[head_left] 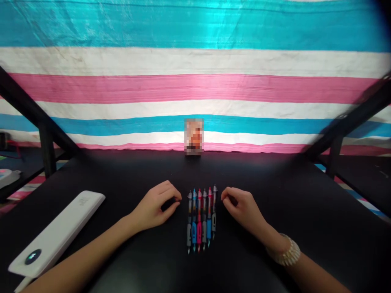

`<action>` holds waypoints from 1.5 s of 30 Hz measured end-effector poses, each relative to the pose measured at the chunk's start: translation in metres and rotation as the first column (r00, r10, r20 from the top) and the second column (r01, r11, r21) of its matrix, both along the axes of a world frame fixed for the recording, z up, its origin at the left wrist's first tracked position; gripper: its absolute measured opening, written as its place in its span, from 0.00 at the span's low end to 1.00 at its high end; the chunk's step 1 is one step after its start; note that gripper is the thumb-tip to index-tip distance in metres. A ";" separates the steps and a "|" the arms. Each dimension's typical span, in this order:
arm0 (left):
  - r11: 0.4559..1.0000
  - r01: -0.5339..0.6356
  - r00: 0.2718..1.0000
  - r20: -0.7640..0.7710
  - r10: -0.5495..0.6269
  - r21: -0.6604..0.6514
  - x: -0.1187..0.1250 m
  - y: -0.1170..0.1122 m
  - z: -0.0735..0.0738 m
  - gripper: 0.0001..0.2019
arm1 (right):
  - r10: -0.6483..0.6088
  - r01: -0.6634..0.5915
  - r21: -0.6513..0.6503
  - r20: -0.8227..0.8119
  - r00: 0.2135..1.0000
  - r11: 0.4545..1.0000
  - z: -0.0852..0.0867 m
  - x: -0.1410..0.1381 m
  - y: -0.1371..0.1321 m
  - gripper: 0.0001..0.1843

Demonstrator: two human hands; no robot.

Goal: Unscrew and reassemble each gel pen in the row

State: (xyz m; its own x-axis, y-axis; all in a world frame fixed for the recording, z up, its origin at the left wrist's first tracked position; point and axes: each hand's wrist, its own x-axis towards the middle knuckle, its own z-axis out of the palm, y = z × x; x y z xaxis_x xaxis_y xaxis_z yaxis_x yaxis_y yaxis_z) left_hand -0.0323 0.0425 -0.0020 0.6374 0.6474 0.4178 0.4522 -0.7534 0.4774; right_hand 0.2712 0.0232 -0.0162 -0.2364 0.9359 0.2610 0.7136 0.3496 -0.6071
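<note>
Several retractable pens lie side by side in a row on the black table, lengthwise towards me. At the row's left end is a grey-grip pen [189, 234]; further along are a pink-grip pen [199, 232] and a blue-grip pen [209, 228]. The rightmost grey-grip pen [214, 221] sits a little farther away than the others. My left hand [160, 203] rests just left of the row, fingers curled in towards the thumb, holding nothing visible. On the opposite side, my right hand [241, 205] is likewise curled and empty, close to the rightmost pen without touching it.
A white power bank [58, 234] with a cable lies left of my left forearm. At the table's [137, 167] back edge stands a small blurred-out picture [194, 137] before a striped sheet [195, 87]. Black frame bars [47, 146] slope along both sides.
</note>
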 end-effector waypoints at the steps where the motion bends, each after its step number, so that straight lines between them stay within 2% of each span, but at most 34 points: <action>1: 1.000 0.028 0.999 -0.020 -0.028 0.005 0.001 -0.001 -0.002 0.06 | 0.009 -0.009 0.001 0.030 1.000 1.000 -0.001 0.000 0.000 0.08; 7: 0.982 0.184 0.968 -0.181 -0.176 0.030 0.006 -0.005 -0.006 0.07 | 0.127 -0.127 -0.013 0.174 0.976 0.992 0.000 -0.005 -0.005 0.09; 11: 0.978 0.204 0.958 -0.217 -0.190 0.043 0.007 -0.007 -0.008 0.07 | 0.217 -0.218 -0.021 0.217 0.952 0.976 0.004 -0.009 -0.008 0.08; 15: 0.979 0.200 0.960 -0.211 -0.186 0.048 0.009 -0.008 -0.008 0.06 | 0.247 -0.249 -0.017 0.209 0.946 0.968 0.003 -0.009 -0.009 0.09; 18: 0.981 0.181 0.972 -0.166 -0.166 0.076 0.008 -0.008 -0.009 0.06 | 0.218 -0.222 0.001 0.165 0.962 0.975 0.001 -0.008 -0.009 0.09; 23: 0.990 0.029 0.999 0.030 -0.033 0.136 0.005 -0.006 -0.011 0.08 | 0.104 -0.106 0.059 0.034 0.994 0.993 0.003 -0.005 -0.006 0.08; 27: 0.991 -0.032 0.997 0.069 0.023 0.129 0.004 -0.005 -0.011 0.09 | 0.063 -0.059 0.091 -0.043 0.997 0.994 0.004 -0.006 -0.007 0.08; 45: 0.993 -0.013 0.998 0.063 0.005 0.120 0.008 -0.007 -0.009 0.08 | 0.017 -0.001 0.134 -0.119 0.993 0.991 0.010 -0.007 -0.010 0.10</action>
